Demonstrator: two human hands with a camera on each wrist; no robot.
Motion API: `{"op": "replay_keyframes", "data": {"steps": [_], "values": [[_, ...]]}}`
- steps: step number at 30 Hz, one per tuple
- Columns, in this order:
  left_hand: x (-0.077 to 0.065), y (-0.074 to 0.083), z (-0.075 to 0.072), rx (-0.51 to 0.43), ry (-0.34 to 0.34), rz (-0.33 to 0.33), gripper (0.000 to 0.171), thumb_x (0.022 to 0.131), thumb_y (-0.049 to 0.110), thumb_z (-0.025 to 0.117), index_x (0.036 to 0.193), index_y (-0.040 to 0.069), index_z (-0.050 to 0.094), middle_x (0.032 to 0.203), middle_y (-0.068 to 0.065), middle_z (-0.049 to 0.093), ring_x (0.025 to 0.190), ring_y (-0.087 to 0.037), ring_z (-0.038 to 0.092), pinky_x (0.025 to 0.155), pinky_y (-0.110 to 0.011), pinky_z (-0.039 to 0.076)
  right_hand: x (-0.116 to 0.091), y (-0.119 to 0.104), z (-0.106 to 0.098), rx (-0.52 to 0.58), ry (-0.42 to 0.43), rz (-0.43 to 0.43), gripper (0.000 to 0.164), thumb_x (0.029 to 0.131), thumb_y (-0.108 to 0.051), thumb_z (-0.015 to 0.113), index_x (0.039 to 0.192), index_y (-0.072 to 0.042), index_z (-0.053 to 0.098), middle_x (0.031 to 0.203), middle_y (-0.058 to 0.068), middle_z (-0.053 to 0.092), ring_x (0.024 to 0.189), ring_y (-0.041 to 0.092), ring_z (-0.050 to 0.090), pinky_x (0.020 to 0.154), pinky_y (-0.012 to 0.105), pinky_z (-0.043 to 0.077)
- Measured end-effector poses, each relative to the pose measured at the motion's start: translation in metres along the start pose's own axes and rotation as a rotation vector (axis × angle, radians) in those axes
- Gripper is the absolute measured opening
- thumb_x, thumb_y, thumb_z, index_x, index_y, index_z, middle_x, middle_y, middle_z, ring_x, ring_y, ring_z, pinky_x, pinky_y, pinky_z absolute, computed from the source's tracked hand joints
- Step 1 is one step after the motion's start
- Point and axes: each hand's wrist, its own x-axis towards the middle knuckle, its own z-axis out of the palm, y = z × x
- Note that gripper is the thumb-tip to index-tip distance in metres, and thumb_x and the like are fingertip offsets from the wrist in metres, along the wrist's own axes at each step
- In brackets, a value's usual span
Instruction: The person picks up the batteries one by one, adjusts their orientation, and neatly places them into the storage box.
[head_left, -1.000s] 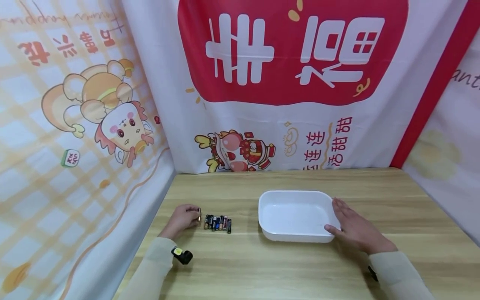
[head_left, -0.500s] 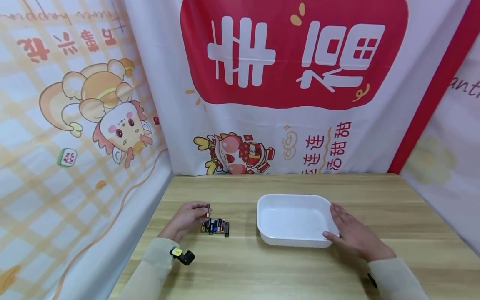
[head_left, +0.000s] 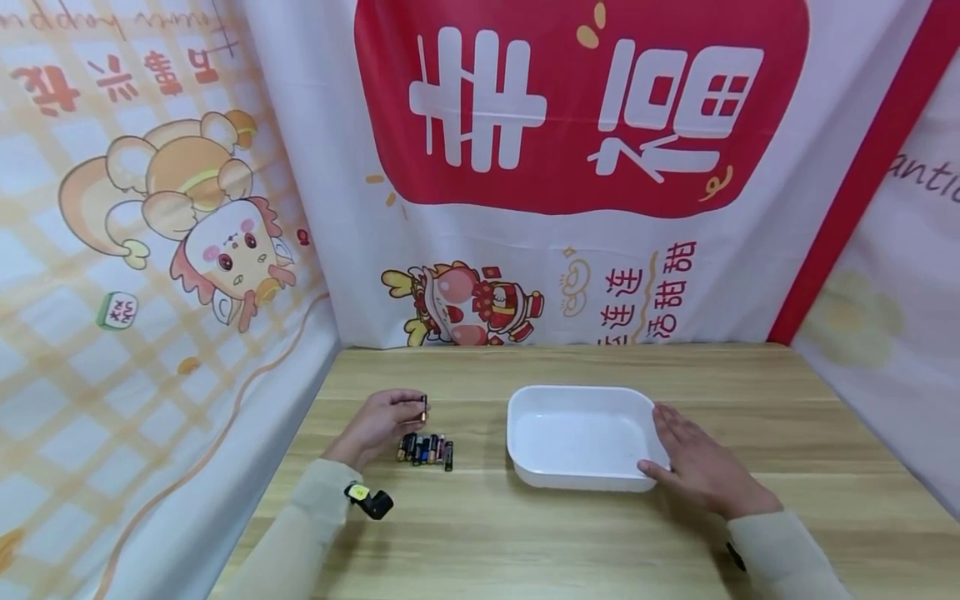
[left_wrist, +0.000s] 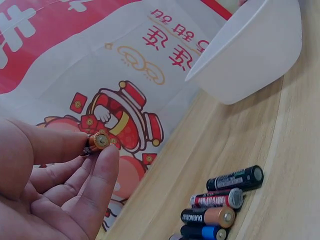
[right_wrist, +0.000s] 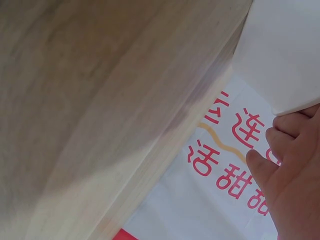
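A small battery (left_wrist: 99, 141) with a copper-coloured end is pinched between the thumb and fingers of my left hand (head_left: 386, 421), raised above the table. Just below that hand, several batteries (head_left: 425, 450) lie side by side in a row; the left wrist view shows a copper-and-black one (left_wrist: 207, 217) and a black one (left_wrist: 235, 178) at its end. My right hand (head_left: 705, 467) holds the right end of a white plastic tub (head_left: 581, 482), thumb over the rim near the front corner, fingers along the outside. The tub stands upright with nothing visible inside.
The wood-grain table (head_left: 480, 542) carries the battery row left of the tub, with a gap between them. A printed cloth (head_left: 480, 275) hangs at the table's back edge, and further cloth (head_left: 187, 375) runs along the left side.
My left hand has lifted the battery from the left of the row and carried it right, to above the row's far side. The right hand stays at the tub.
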Motion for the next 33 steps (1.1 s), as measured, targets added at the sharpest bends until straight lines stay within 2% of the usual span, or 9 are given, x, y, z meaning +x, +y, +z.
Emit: {"op": "replay_keyframes", "data": {"steps": [4,9,16,25,30,33], "values": [[0.002,0.003,0.009,0.015,-0.024,0.004,0.035,0.097,0.005,0.058,0.129,-0.008,0.052,0.118,-0.025,0.058,0.104,-0.035,0.061,0.097,-0.049,0.049,0.001,-0.001,0.001,0.001,-0.011,-0.001,0.094,0.094,-0.064,0.044,0.149,0.009,0.021,0.157,0.023,0.019,0.143,0.04,0.019,0.114,0.053,0.023],[0.005,0.006,0.018,0.034,-0.023,-0.008,0.029,0.097,0.007,0.059,0.125,-0.002,0.058,0.117,-0.022,0.06,0.099,-0.028,0.064,0.097,-0.049,0.049,0.007,-0.004,0.002,0.004,-0.012,-0.016,0.093,0.095,-0.064,0.043,0.15,0.008,0.021,0.157,0.022,0.02,0.143,0.038,0.019,0.115,0.053,0.022],[0.01,0.008,0.038,0.042,-0.099,0.009,0.031,0.098,0.007,0.057,0.127,-0.005,0.055,0.117,-0.023,0.06,0.109,-0.038,0.059,0.098,-0.051,0.047,0.008,-0.008,0.001,0.006,-0.014,-0.012,0.094,0.094,-0.064,0.043,0.149,0.01,0.022,0.157,0.023,0.019,0.143,0.039,0.018,0.115,0.053,0.02],[0.021,0.007,0.062,0.064,-0.131,0.003,0.03,0.098,0.009,0.059,0.126,-0.002,0.057,0.112,-0.017,0.064,0.107,-0.033,0.061,0.092,-0.043,0.054,0.002,-0.005,-0.001,0.021,-0.022,0.02,0.095,0.094,-0.066,0.041,0.149,0.009,0.021,0.157,0.023,0.018,0.143,0.04,0.018,0.115,0.055,0.02],[0.027,0.005,0.074,0.016,-0.168,0.008,0.031,0.097,0.007,0.059,0.125,-0.005,0.056,0.109,-0.017,0.065,0.104,-0.033,0.062,0.088,-0.038,0.056,0.0,-0.004,0.0,0.033,-0.024,0.033,0.096,0.094,-0.067,0.04,0.15,0.009,0.02,0.158,0.023,0.016,0.143,0.04,0.017,0.115,0.055,0.02],[0.028,0.006,0.082,-0.013,-0.199,0.002,0.031,0.097,0.005,0.059,0.125,-0.007,0.056,0.108,-0.016,0.065,0.101,-0.03,0.064,0.09,-0.04,0.055,-0.002,-0.003,-0.001,0.036,-0.024,0.04,0.096,0.094,-0.067,0.041,0.15,0.008,0.02,0.158,0.022,0.016,0.144,0.039,0.016,0.115,0.055,0.02]]}}
